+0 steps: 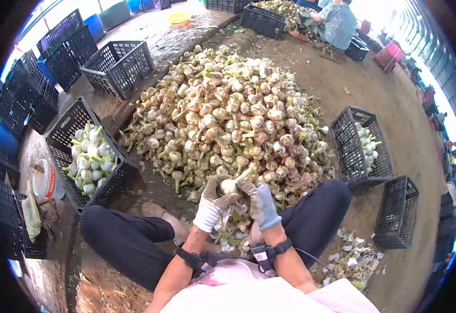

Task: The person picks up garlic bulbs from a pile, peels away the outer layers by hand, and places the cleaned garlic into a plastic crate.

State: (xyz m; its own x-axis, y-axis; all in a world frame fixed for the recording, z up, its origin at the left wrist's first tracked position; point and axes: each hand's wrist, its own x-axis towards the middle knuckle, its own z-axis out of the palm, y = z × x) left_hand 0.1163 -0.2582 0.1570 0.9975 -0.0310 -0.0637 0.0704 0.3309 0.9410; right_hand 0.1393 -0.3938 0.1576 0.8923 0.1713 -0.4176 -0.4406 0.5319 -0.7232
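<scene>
Clasped by left hand (pixel 213 202) and right hand (pixel 262 202): one garlic bulb (pixel 229 186)

Both gloved hands close around the garlic bulb, held just in front of the garlic pile (pixel 228 115). Left of the pile, a black crate (pixel 65 126) holds pale bulbs

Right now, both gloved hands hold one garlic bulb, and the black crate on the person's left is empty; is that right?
Not quite: the head view shows that crate holding white bulbs. The left hand and right hand do hold one garlic bulb.
</scene>
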